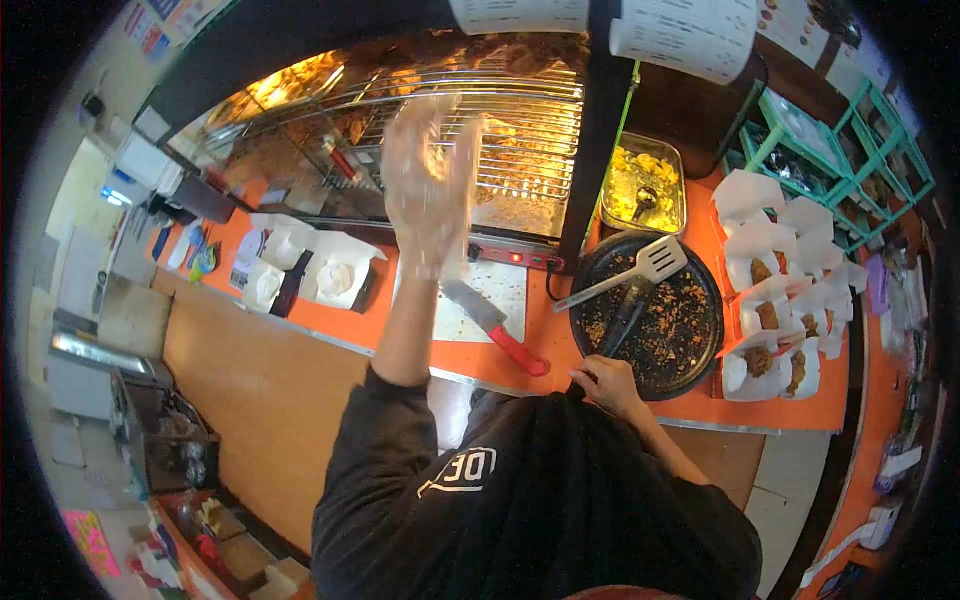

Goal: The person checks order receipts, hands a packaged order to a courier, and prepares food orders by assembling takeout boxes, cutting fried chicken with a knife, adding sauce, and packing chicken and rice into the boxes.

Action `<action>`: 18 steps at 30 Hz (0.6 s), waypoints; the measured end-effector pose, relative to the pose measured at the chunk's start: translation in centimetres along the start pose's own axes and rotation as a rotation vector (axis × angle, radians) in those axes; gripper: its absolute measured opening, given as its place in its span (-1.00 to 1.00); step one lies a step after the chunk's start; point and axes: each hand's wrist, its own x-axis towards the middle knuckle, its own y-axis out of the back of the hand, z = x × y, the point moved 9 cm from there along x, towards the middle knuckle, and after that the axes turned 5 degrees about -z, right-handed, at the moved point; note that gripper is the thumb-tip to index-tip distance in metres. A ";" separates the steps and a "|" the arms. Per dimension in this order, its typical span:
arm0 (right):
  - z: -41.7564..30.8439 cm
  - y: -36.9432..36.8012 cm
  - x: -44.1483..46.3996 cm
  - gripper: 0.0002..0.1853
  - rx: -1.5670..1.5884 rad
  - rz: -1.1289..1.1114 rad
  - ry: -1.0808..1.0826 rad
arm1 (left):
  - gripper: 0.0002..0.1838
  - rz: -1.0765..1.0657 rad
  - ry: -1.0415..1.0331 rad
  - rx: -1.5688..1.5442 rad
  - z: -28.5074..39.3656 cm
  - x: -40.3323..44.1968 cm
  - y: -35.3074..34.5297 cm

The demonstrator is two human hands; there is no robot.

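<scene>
My left hand (pixel 428 190) is raised in front of the lit warming cabinet, in what looks like a clear plastic glove. Motion blurs it, but thumb and fingers appear apart, with nothing visible between them. Low on the right, my right hand (pixel 605 385) is closed around the end of a long black handle (pixel 628 322). That handle reaches over a round black pan (pixel 690 325) strewn with brown crumbs; its far end is unclear. A slotted spatula (pixel 658 262) lies across the pan. Below my left hand, a red-handled knife (pixel 500 332) rests on a white board (pixel 505 290).
Wire racks (pixel 530 110) with fried food fill the cabinet. Behind the pan sits a metal tray (pixel 680 205) of yellow food. Several open white boxes (pixel 745 325) with fried pieces stand at right, beside green baskets (pixel 800 130). More open boxes (pixel 335 275) are at left on the orange counter (pixel 390 310).
</scene>
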 end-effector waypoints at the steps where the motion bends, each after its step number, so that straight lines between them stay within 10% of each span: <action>1: 0.1 -0.4 -0.2 -0.78 -0.004 -0.006 0.005 | -0.69 0.035 -0.013 0.026 -0.8 1.9 -0.1; 5: -1.2 -2.1 0.5 -0.78 -0.071 -0.058 0.029 | -0.54 -0.472 -0.030 0.266 -0.3 7.7 -7.2; 9: -2.6 -4.2 1.4 -0.78 -0.094 -0.050 0.027 | -0.38 -0.294 -0.525 0.232 4.7 10.5 -10.6; 18: -2.4 -4.9 1.4 -0.74 -0.068 0.066 -0.085 | -0.46 -0.450 -0.429 0.188 3.7 13.4 -13.5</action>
